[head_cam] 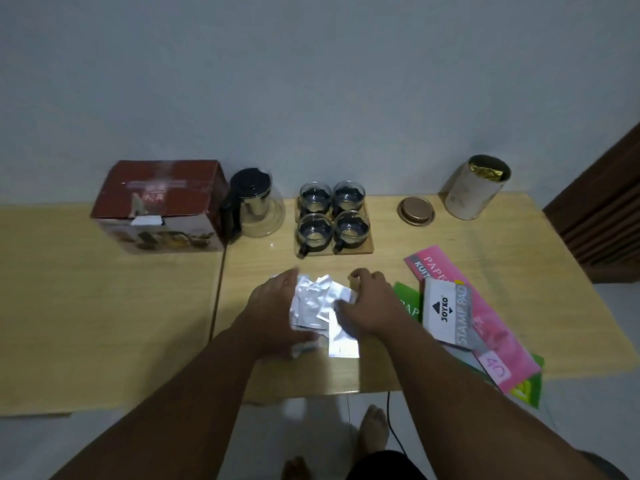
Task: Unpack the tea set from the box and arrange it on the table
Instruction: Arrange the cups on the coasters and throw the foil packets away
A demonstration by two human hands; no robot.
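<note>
A pile of silver sachets (318,306) lies on the wooden table (381,358) near its front edge. My left hand (273,299) lies on the pile's left side with its fingers stretched out and slightly blurred. My right hand (374,299) has its fingers curled over the pile's right edge and its thumb on top. Behind the pile, a glass teapot (254,206) with a black lid stands next to the red tea set box (162,206). Several glass cups (332,216) with dark holders sit on a small wooden tray (369,249).
A round bronze lid (415,210) and an open cream canister (478,187) with gold foil stand at the back right. Pink and green paper packs (485,341) and a stamp pad box (446,310) lie right of my hands. My bare feet (372,431) and a black cable show below the table.
</note>
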